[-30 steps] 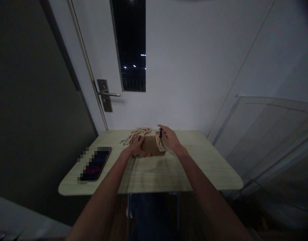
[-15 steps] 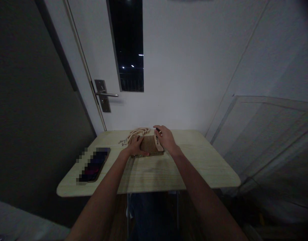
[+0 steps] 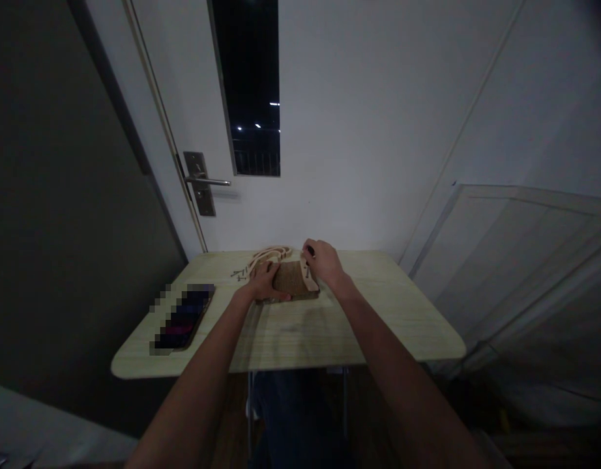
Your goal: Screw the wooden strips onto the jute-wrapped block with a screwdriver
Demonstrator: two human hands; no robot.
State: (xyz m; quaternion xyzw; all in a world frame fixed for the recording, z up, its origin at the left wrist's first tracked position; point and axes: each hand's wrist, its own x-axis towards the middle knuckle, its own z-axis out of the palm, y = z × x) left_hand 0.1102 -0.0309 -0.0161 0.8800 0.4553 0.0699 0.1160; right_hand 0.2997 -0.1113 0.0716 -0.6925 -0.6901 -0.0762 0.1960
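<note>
A brown wooden board (image 3: 293, 281) lies flat near the far side of a pale table (image 3: 379, 319). My left hand (image 3: 264, 284) rests on the board's left edge, fingers wrapped over it. My right hand (image 3: 322, 261) is closed around a small dark tool (image 3: 308, 255) that stands upright on a light wooden strip (image 3: 310, 280) at the board's right side. Curved light wooden pieces (image 3: 268, 253) lie just behind the board, and several small screws (image 3: 239, 274) are scattered to its left.
A dark phone (image 3: 183, 318) lies on the table's left part. Behind the table stands a white door with a metal handle (image 3: 205, 185) and a narrow dark window. A pale panel (image 3: 525, 260) leans at the right.
My right hand has curled tighter round the tool and shifted slightly left. The left hand stays on the board. The view has drifted a little.
</note>
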